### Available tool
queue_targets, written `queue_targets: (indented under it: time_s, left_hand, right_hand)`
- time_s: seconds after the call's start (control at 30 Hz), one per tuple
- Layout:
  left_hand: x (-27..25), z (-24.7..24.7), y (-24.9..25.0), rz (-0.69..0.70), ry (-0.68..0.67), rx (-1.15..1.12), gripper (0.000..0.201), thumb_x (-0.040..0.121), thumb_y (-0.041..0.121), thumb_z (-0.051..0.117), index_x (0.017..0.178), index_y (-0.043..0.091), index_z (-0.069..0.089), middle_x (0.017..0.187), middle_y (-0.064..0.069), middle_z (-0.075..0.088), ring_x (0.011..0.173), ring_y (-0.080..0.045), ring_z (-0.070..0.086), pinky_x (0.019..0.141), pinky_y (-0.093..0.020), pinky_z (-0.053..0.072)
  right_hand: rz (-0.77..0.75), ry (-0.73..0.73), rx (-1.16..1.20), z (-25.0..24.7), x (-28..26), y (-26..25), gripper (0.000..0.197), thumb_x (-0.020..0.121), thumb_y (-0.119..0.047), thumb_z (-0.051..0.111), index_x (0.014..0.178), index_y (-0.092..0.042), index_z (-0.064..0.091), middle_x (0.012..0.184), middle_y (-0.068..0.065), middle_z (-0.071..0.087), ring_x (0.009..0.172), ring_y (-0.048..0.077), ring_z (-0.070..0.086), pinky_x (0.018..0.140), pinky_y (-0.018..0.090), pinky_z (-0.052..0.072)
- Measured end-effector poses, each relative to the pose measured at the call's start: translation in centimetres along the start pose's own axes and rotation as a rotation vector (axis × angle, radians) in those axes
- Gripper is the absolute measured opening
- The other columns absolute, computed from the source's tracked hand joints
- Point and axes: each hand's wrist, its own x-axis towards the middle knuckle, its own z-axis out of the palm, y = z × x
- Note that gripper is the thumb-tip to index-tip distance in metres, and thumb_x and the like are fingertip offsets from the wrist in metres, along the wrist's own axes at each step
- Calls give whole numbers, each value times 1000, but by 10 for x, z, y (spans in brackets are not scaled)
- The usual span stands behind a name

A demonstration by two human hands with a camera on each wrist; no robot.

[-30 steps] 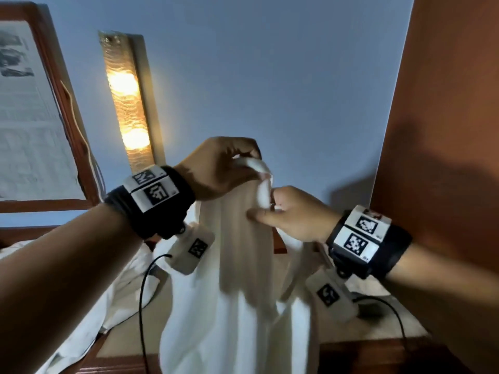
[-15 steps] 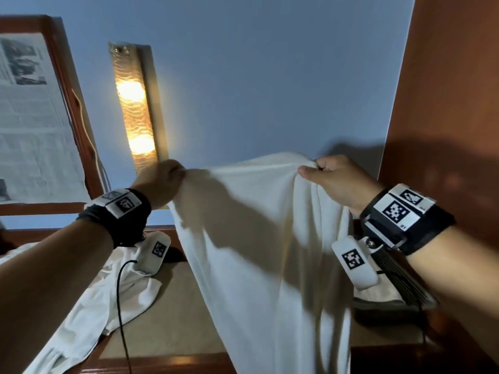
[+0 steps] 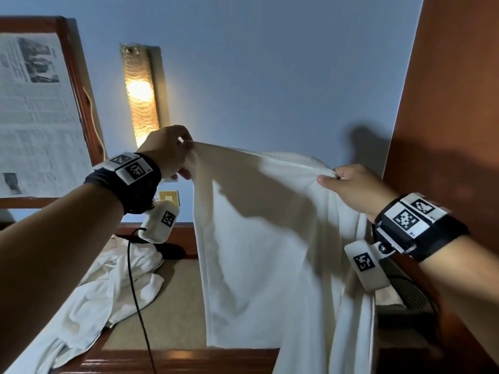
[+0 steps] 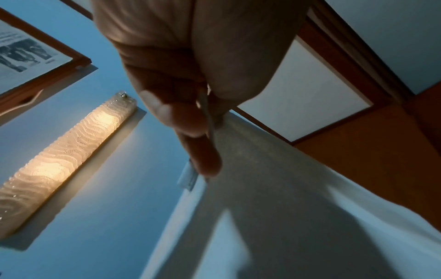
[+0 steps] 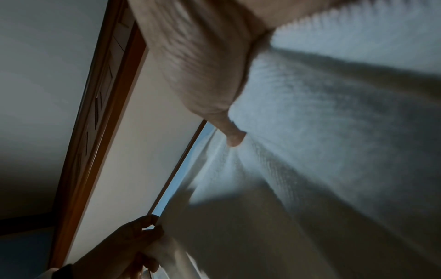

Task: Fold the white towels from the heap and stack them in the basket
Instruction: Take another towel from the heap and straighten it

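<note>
Both hands hold a white towel (image 3: 259, 238) up by its top edge, stretched between them: left hand (image 3: 167, 152) pinches the left corner, right hand (image 3: 356, 187) the right. It hangs over the worktop (image 3: 172, 314).

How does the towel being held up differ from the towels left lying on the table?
The held towel hangs spread out in the air; the heap of towels lies crumpled on the table. The left hand and the right hand each pinch the held towel's top edge; nothing grips the heap. The held towel shows one broad, fairly smooth face; the heap is wrinkled and bunched. Both are white cloth.
</note>
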Motion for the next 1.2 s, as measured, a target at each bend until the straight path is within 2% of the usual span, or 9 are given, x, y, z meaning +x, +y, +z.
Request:
queue_targets:
  time_s: [0.2,0.4,0.47,0.57,0.73,0.8,0.93,1.1,1.2]
  left_hand:
    - [1,-6,10,-87,-7,-157,14,103,27,49,106,15,55,91,-6,67,57,-27,73,64,-49,62]
    - [1,-13,13,-72,56,-107,20,96,36,58,88,19,65,58,0,66,46,-21,56,54,-29,50]
    - [0,-16,21,-39,34,-193,23,92,41,63,82,21,69,70,-5,71,57,-25,62,63,-31,51]
    - [-10,-17,42,56,-21,-276,22,89,42,66,82,22,72,82,-10,75,68,-25,64,69,-34,49]
    - [-43,1,81,255,-209,-255,23,94,37,64,87,17,73,72,1,68,58,-6,56,54,-17,44]
    - [-52,10,90,301,-284,-286,25,94,39,65,86,16,73,74,-2,70,60,-7,57,56,-19,45]
    - [-54,16,93,269,-304,-431,28,91,35,69,87,7,73,76,-9,72,65,-13,61,62,-28,49]
    - [-52,10,72,181,-489,-506,31,84,31,75,97,5,64,64,-8,59,56,-22,50,53,-28,44]
    - [-53,13,60,127,-646,-528,29,80,24,77,101,7,64,66,-11,56,59,-23,46,51,-30,39]
  right_hand:
    - [5,4,29,0,0,2,46,90,-39,67,60,-19,39,54,-7,30,55,16,33,56,31,24]
    - [41,-38,9,5,-4,3,41,88,-41,69,67,-14,47,60,-5,43,61,19,42,59,32,30]
    - [42,-51,35,6,-6,-2,29,87,-39,71,79,-13,61,77,-4,61,77,16,55,67,29,39]
    - [16,-116,139,6,-13,-21,23,86,-38,74,97,-19,68,98,-5,67,98,10,59,75,17,40]
    - [-106,-353,217,19,-28,-55,72,60,-73,78,122,-40,61,113,-7,69,109,6,62,100,27,44]
    - [-157,-504,246,30,-36,-65,76,63,-73,77,128,-40,57,109,-4,74,110,8,65,105,33,45]
    - [-215,-501,360,44,-44,-70,33,90,-41,70,100,-10,71,97,8,76,94,17,72,94,43,54]
    - [-139,-329,350,40,-35,-61,50,71,-65,65,92,-21,75,103,25,68,100,41,65,91,54,50]
    - [-111,-297,327,40,-33,-58,44,71,-58,63,88,-19,73,90,20,70,82,28,65,77,41,45]
